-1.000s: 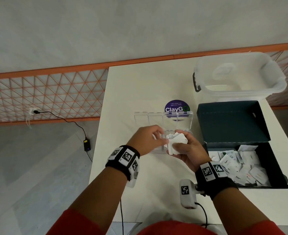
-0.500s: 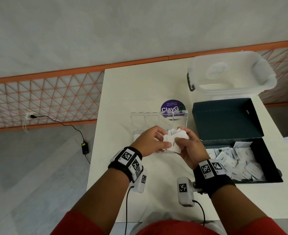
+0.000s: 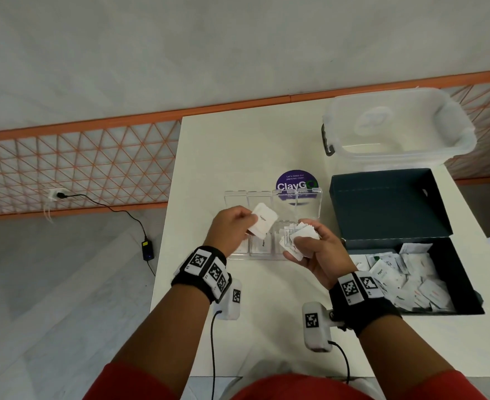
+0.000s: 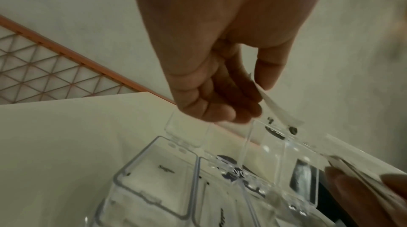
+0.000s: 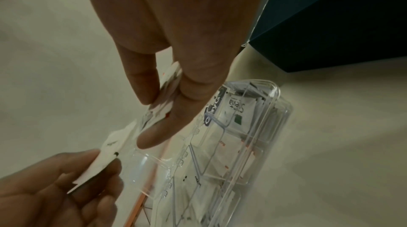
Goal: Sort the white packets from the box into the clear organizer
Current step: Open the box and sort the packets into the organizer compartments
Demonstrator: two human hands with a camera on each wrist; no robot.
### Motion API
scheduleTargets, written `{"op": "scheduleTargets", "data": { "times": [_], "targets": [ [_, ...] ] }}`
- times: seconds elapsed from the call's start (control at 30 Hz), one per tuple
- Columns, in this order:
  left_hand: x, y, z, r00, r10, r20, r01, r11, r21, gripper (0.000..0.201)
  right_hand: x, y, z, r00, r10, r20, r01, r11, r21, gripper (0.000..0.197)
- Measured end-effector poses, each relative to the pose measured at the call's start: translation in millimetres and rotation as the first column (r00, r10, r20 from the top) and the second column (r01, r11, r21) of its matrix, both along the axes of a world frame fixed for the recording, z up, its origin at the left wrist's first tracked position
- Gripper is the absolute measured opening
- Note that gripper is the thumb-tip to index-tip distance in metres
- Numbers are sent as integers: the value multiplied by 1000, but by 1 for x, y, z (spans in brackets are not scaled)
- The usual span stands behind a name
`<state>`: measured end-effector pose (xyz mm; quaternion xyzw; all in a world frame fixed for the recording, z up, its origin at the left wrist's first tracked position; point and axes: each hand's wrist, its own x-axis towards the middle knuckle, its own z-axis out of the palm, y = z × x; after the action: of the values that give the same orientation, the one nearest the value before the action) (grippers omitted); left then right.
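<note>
Now left hand pinching packet, right hand gripping stack

The organizer is clear glossy plastic. The packet looks like matt white paper. The box at right seems matt dark card; the tub, upper right, frosted plastic.

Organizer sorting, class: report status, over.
Left hand pinches one packet above clear organizer. Right hand grips packet stack. Nothing blocking.

purple sticker reads "claygo"; a packet reads "stevia".
</note>
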<state>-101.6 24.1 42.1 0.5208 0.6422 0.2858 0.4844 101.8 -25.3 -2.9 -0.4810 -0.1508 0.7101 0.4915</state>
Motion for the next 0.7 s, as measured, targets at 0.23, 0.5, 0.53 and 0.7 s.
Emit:
{"op": "scheduleTargets", "data": {
  "times": [0.23,0.5,0.53,0.7],
  "targets": [
    [-28,6,-7,983,182,-22,-180,981,69,17,2,2,-4,1000,24,1,-24,999,-21,41],
    [-42,-11,-43,948,128,-293,-149,988,-50,17,2,4,-2,999,39,0,-39,999,-38,41],
    [-40,-13,-46,932,96,-350,-120,992,-48,20,2,4,-1,999,43,-2,-43,998,-38,40],
    [-29,-17,-52,779,-56,-625,126,990,68,17,-1,3,1,999,52,-14,-53,998,-40,39]
  ]
}}
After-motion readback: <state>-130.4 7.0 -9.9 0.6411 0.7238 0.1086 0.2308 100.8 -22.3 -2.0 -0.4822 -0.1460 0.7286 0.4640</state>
